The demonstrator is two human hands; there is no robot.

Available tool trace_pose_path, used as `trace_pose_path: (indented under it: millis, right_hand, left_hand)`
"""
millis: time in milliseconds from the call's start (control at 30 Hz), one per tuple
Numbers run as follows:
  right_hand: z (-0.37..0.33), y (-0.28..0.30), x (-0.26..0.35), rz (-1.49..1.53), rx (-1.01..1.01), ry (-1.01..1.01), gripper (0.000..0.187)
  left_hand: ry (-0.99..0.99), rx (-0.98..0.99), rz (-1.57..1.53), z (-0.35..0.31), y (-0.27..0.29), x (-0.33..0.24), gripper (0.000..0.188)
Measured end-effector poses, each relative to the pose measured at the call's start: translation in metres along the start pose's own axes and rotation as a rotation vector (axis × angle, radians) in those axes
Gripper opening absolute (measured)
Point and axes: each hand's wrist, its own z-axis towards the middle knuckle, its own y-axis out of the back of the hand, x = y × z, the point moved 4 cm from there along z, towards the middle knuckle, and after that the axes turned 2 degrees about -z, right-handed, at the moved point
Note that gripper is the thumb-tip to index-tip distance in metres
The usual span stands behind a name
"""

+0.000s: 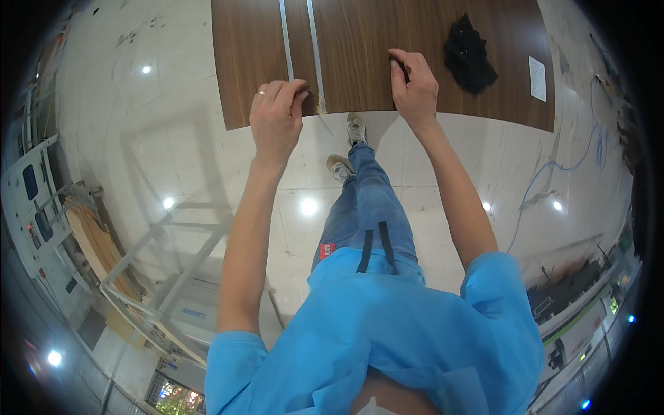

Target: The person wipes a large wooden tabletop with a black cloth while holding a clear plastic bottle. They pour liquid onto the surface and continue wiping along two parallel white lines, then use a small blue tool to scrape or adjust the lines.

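Observation:
Both my hands are over the near part of a dark brown wood-grain board (360,48). The fingers of my left hand (275,117) are pinched together where a narrow pale strip (286,38) runs under them. Whether they grip the strip's end is hidden. Just right of it, a second pale strip (314,41) reaches the near edge, with a frayed yellowish end. My right hand (416,90) has its thumb and curved forefinger a little apart, and nothing shows between them. A crumpled black cloth (469,55) lies to its right.
A white paper label (537,78) is on the board's right side. Pale tiled floor (304,256) surrounds my legs. A grey metal frame (162,277) stands at lower left, with wooden boards (93,242) beyond. A blue hose (546,166) lies along the right.

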Motion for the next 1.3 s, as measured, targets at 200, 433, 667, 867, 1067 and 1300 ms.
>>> trace_pose_path:
  millis: [200,433,667,867,1067,1300]
  right_hand:
    - [-0.007,-0.008,-0.003,-0.091,-0.023,0.096,0.02]
    - [-0.005,-0.007,0.001,-0.125,-0.024,0.128,0.02]
    - [-0.006,-0.006,0.002,-0.134,-0.009,0.116,0.02]
    - [-0.006,-0.007,0.003,-0.127,-0.012,0.123,0.02]
    - [-0.006,-0.007,0.003,-0.148,-0.007,0.127,0.02]
    - [-0.005,-0.007,0.003,-0.136,-0.009,0.13,0.02]
  left_hand:
    - [-0.098,0.095,0.062,0.0,-0.01,0.01,0.008]
    - [-0.165,0.089,0.091,-0.002,-0.013,0.01,0.009]
    - [-0.214,0.087,0.136,-0.002,-0.012,0.009,0.011]
    - [-0.225,0.133,0.114,-0.002,-0.012,0.011,0.012]
    - [-0.234,0.124,0.068,-0.003,-0.013,0.01,0.024]
    - [-0.24,0.136,0.085,-0.009,-0.011,0.006,0.023]
